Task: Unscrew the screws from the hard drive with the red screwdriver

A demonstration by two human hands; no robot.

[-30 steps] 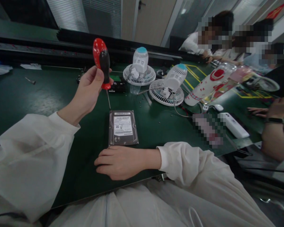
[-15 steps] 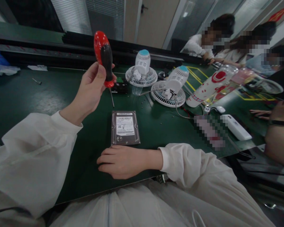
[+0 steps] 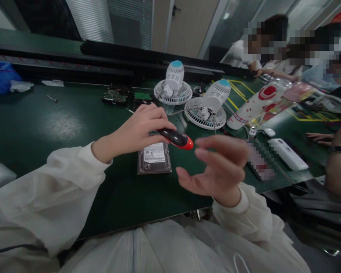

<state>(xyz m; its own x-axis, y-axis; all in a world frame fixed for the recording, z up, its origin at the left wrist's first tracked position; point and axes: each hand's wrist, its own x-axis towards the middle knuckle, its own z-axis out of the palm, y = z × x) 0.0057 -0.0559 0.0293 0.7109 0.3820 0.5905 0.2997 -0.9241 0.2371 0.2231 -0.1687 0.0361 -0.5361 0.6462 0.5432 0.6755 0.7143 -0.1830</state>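
Hard drive (image 3: pixel 154 161) partly behind screwdriver (image 3: pixel 176 138), left hand (image 3: pixel 142 127)

screwdriver (image 3: pixel 176 138): glossy plastic handle | hard drive (image 3: pixel 154 158): brushed metal, paper label

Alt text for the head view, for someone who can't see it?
The left hand holds a red-and-black screwdriver level above a hard drive on the green table; the open right hand hovers beside its red end.
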